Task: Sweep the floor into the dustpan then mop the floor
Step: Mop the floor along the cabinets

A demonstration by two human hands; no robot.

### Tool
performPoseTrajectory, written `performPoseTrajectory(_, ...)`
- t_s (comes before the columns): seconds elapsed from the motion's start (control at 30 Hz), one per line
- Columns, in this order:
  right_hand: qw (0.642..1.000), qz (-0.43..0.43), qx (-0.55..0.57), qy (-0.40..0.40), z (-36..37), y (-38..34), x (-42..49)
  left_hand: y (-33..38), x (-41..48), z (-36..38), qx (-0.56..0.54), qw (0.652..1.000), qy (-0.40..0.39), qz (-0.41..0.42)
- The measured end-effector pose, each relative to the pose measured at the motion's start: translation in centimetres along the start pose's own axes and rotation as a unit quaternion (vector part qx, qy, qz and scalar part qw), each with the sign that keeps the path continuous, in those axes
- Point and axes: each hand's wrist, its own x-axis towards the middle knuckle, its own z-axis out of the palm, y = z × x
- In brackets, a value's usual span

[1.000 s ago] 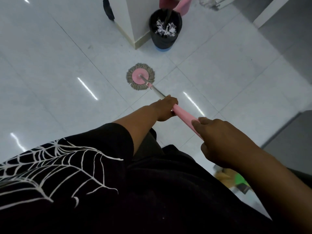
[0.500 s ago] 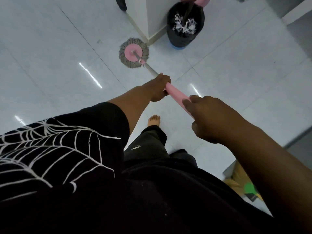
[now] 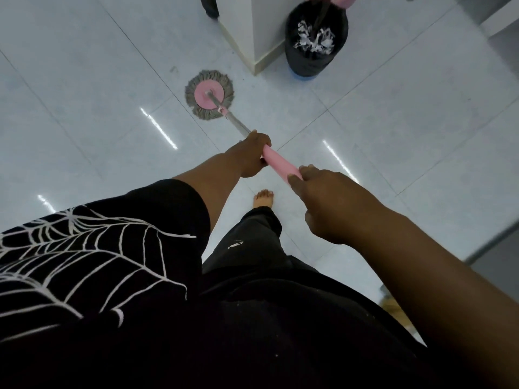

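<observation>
Both your left hand (image 3: pixel 252 154) and right hand (image 3: pixel 323 203) wrap tight around the pink mop handle (image 3: pixel 280 164); it looks light and stiff, so hold there.

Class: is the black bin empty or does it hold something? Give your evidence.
Not empty. White shredded paper lies inside the bin, visible through its open top. How deep it goes cannot be told.

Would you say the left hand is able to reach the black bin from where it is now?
Probably not. The left hand grips the mop handle, and the black bin stands well beyond the mop head. Bare floor lies between, so it is distance, not an obstacle.
</observation>
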Motion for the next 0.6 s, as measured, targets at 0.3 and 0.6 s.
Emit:
performPoseTrajectory(0.3, 0.998, 0.053, -0.029, 0.0, 7.5, -0.2, -14.8, 8.2, -7.7, 12.0, 0.0, 1.0, -0.002, 0.016)
performPoseTrajectory(0.6, 0.985, 0.174, -0.006, -0.004, 12.3, -0.5, -29.9, 18.9, -12.0, 22.7, -0.003, 0.991, -0.055, 0.122)
